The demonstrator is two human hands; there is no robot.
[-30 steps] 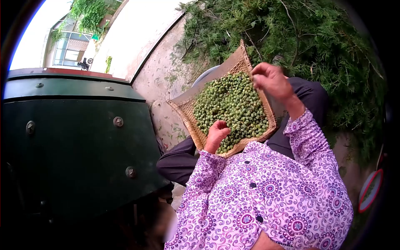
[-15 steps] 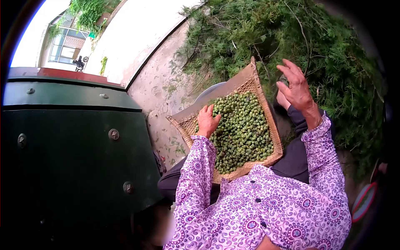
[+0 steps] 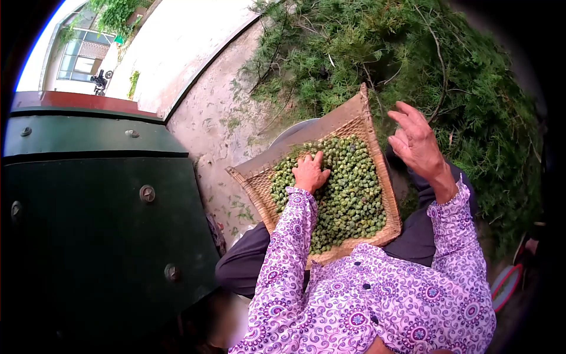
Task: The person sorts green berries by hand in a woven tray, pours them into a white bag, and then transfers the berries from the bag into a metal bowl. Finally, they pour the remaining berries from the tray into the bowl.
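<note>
A woven scoop-shaped basket (image 3: 389, 197) lies on my lap, its flat front edge pointing up and left. Many small green cones (image 3: 348, 197) are spread across it. My left hand (image 3: 311, 172) rests on the cones left of the middle, its fingers apart and their tips partly among them. To the right of the basket, my right hand (image 3: 413, 140) is raised in the air with its fingers bent and apart, and nothing shows between them. Part of a round metal rim (image 3: 293, 131) shows beneath the basket's front edge.
Cut green branches (image 3: 460, 88) are heaped at the top and right. A dark green metal door (image 3: 106, 218) with studs stands at the left. Concrete ground (image 3: 218, 127) lies between them. A red-edged object (image 3: 507, 288) is at the lower right.
My left hand has moved right and slightly down, from the basket's left part onto the cones nearer the middle. My right hand stays raised, slightly lower, its fingers more bent. The view has shifted a little.
</note>
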